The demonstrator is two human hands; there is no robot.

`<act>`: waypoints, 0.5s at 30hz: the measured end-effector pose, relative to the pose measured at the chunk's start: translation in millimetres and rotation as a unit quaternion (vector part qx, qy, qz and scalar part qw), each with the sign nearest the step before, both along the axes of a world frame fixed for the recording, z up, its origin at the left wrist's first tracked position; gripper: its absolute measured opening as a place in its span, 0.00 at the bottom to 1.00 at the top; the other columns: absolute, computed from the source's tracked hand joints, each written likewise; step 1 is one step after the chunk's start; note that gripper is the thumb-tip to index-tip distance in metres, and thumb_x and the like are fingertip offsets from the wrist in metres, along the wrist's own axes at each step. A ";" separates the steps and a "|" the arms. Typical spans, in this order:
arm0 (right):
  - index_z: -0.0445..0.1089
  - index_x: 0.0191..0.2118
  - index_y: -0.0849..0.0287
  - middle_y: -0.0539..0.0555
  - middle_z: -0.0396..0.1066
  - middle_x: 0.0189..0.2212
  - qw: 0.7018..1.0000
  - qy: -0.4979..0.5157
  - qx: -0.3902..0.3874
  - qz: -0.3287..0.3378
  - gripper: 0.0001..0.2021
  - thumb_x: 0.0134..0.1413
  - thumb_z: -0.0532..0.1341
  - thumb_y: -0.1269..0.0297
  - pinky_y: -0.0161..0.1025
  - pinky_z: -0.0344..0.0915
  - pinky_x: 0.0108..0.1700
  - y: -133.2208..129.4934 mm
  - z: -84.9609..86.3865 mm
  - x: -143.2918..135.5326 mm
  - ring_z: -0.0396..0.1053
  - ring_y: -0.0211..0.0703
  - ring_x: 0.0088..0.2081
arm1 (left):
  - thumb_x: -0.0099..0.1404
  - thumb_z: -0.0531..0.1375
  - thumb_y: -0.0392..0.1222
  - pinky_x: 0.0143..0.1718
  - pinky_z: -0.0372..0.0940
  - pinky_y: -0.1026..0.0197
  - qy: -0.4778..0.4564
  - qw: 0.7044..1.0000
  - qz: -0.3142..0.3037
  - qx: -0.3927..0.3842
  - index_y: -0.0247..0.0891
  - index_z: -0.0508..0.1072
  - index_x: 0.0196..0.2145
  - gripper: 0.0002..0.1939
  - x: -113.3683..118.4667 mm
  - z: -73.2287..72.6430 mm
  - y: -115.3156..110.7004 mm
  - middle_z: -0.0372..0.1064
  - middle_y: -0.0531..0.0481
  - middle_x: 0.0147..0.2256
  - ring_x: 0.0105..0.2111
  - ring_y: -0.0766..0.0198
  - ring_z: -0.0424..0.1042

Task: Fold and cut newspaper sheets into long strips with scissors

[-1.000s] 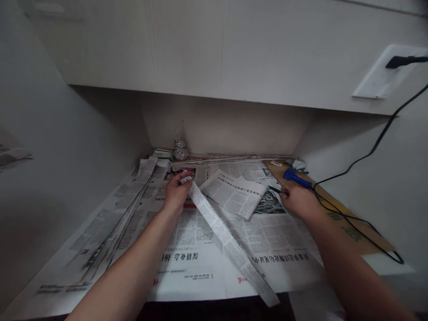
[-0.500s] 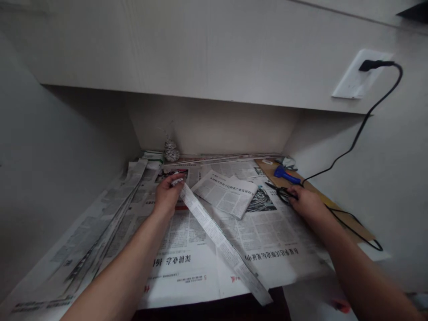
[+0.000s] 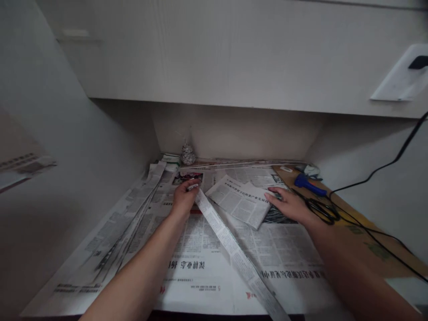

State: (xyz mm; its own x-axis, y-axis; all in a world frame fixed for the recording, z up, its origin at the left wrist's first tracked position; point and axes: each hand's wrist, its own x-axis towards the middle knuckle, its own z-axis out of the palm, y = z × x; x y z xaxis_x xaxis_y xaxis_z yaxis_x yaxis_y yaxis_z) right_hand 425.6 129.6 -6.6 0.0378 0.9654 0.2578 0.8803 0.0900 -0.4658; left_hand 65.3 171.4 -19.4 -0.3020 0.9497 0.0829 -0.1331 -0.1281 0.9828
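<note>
A long folded newspaper strip (image 3: 227,238) is pinched at its far end in my left hand (image 3: 183,196). From there it slants down to the right, toward the near edge of the table. My right hand (image 3: 287,203) has its fingers stretched out and apart at the right corner of a smaller folded newspaper piece (image 3: 240,200). Whether those fingertips press on the piece or hover just over it is hard to see. Black-handled scissors (image 3: 323,211) lie to the right of that hand, on the cardboard, held by nobody.
Newspaper sheets (image 3: 200,285) cover the table. More strips (image 3: 133,223) lie in a pile at left. A coiled paper figure (image 3: 187,154) stands at the back. On the cardboard (image 3: 361,240) at right are a blue glue gun (image 3: 309,185) and a black cord (image 3: 377,169) leading to a wall socket (image 3: 397,80).
My right hand has let go of the scissors, leaving them on the cardboard, and moved left to the folded newspaper piece. My left hand keeps the strip. The view has turned slightly left.
</note>
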 end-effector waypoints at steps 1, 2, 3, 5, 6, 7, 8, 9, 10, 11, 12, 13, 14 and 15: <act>0.78 0.41 0.56 0.60 0.80 0.40 1.000 0.006 -0.004 0.013 0.23 0.54 0.61 0.41 0.45 0.71 0.38 5.4 0.4 -6.8 0.76 0.53 0.37 | 0.43 0.68 0.43 0.27 0.59 0.63 0.000 1.000 0.000 -0.004 0.36 0.82 0.34 0.18 -0.2 -0.1 0.2 0.74 0.51 0.26 0.24 0.64 0.66; 0.77 0.36 0.56 0.59 0.80 0.36 1.000 0.012 -0.006 0.027 0.22 0.51 0.63 0.40 0.45 0.71 0.37 9.3 1.1 -12.3 0.75 0.53 0.35 | 0.43 0.68 0.44 0.27 0.59 0.62 0.000 1.000 0.001 -0.006 0.36 0.82 0.34 0.18 -0.4 -0.2 0.5 0.74 0.50 0.25 0.23 0.64 0.66; 0.76 0.32 0.56 0.57 0.79 0.33 0.999 0.020 -0.007 0.042 0.21 0.49 0.64 0.40 0.44 0.70 0.36 11.7 2.0 -16.7 0.75 0.52 0.34 | 0.44 0.68 0.44 0.26 0.59 0.62 -0.001 1.000 0.003 -0.008 0.36 0.82 0.34 0.18 -0.7 -0.1 0.7 0.73 0.51 0.25 0.23 0.64 0.66; 0.73 0.29 0.55 0.53 0.77 0.29 0.997 0.042 -0.001 0.069 0.20 0.51 0.63 0.41 0.42 0.68 0.35 12.9 4.3 -23.6 0.73 0.49 0.32 | 0.45 0.67 0.44 0.26 0.59 0.63 -0.003 1.000 0.009 -0.006 0.36 0.82 0.35 0.17 -0.8 0.3 1.0 0.73 0.51 0.24 0.23 0.64 0.66; 0.72 0.29 0.54 0.52 0.77 0.28 0.995 0.055 0.005 0.080 0.20 0.53 0.62 0.41 0.41 0.68 0.35 12.3 6.4 -26.7 0.73 0.48 0.32 | 0.46 0.67 0.44 0.27 0.59 0.63 -0.004 1.000 0.012 -0.005 0.36 0.82 0.35 0.17 -0.6 0.4 1.0 0.73 0.51 0.25 0.23 0.64 0.66; 0.71 0.30 0.54 0.52 0.76 0.28 0.994 0.069 0.011 0.090 0.20 0.56 0.60 0.41 0.40 0.68 0.36 11.3 9.7 -29.6 0.73 0.47 0.32 | 0.46 0.66 0.44 0.27 0.59 0.63 -0.004 1.000 0.015 -0.003 0.37 0.82 0.36 0.17 -0.3 0.6 0.8 0.73 0.51 0.25 0.24 0.64 0.66; 0.70 0.31 0.54 0.51 0.76 0.28 0.992 0.082 0.016 0.097 0.20 0.58 0.58 0.41 0.40 0.68 0.36 10.3 14.7 -32.6 0.73 0.47 0.32 | 0.47 0.66 0.43 0.28 0.60 0.63 -0.004 1.000 0.017 -0.003 0.37 0.82 0.36 0.17 0.2 0.6 0.5 0.74 0.51 0.26 0.24 0.65 0.66; 0.70 0.32 0.54 0.51 0.76 0.28 0.990 0.093 0.023 0.106 0.20 0.59 0.58 0.41 0.40 0.67 0.36 9.2 21.6 -35.5 0.73 0.46 0.32 | 0.47 0.66 0.43 0.28 0.60 0.62 -0.004 1.000 0.018 -0.003 0.37 0.82 0.36 0.17 0.8 0.4 0.2 0.75 0.50 0.27 0.24 0.64 0.67; 0.71 0.33 0.54 0.51 0.76 0.30 0.988 0.100 0.033 0.115 0.20 0.59 0.58 0.42 0.40 0.67 0.37 8.3 30.6 -38.5 0.73 0.46 0.33 | 0.47 0.66 0.43 0.28 0.61 0.62 -0.005 1.000 0.019 -0.003 0.37 0.83 0.37 0.17 1.5 0.2 -0.1 0.75 0.50 0.28 0.25 0.64 0.67; 0.72 0.35 0.54 0.51 0.77 0.30 0.986 0.105 0.049 0.122 0.19 0.59 0.60 0.42 0.40 0.67 0.37 7.7 41.6 -41.3 0.72 0.45 0.33 | 0.47 0.66 0.43 0.29 0.61 0.62 -0.005 1.000 0.020 -0.002 0.37 0.83 0.37 0.17 2.0 -0.1 -0.4 0.76 0.49 0.28 0.25 0.64 0.68; 0.74 0.36 0.54 0.52 0.77 0.31 0.982 0.100 0.077 0.138 0.18 0.58 0.62 0.44 0.41 0.66 0.37 7.3 54.2 -43.9 0.72 0.46 0.33 | 0.47 0.66 0.43 0.29 0.61 0.62 -0.004 1.000 0.022 -0.001 0.36 0.83 0.37 0.17 2.5 -0.3 -0.7 0.76 0.49 0.29 0.26 0.63 0.69; 0.75 0.36 0.54 0.52 0.77 0.32 0.977 0.094 0.109 0.154 0.17 0.57 0.64 0.45 0.41 0.66 0.38 7.3 67.8 -46.2 0.71 0.45 0.32 | 0.47 0.66 0.43 0.30 0.62 0.61 -0.005 1.000 0.025 0.002 0.36 0.83 0.37 0.17 2.7 -0.5 -0.9 0.76 0.48 0.29 0.27 0.63 0.69; 0.76 0.36 0.54 0.52 0.77 0.31 0.973 0.091 0.134 0.166 0.16 0.56 0.65 0.45 0.41 0.66 0.36 8.1 81.8 -48.1 0.71 0.45 0.31 | 0.48 0.66 0.43 0.31 0.62 0.61 -0.005 1.000 0.029 0.005 0.36 0.82 0.37 0.17 2.8 -0.4 -1.2 0.77 0.48 0.30 0.27 0.62 0.70; 0.77 0.36 0.54 0.52 0.76 0.30 0.971 0.088 0.141 0.173 0.16 0.56 0.66 0.46 0.40 0.65 0.34 9.8 95.3 -49.6 0.70 0.44 0.29 | 0.48 0.66 0.43 0.32 0.63 0.61 -0.006 0.999 0.034 0.010 0.37 0.82 0.38 0.17 2.8 -0.1 -1.5 0.77 0.48 0.31 0.28 0.62 0.70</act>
State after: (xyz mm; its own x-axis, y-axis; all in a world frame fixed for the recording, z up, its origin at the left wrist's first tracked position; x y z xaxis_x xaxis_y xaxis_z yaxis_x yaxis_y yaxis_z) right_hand 376.0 139.4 88.8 -0.2083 0.8200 0.5330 0.6846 0.5115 -0.5194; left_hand 68.2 169.9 -19.5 -0.3673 0.9250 0.0977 -0.1352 -0.1570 0.9783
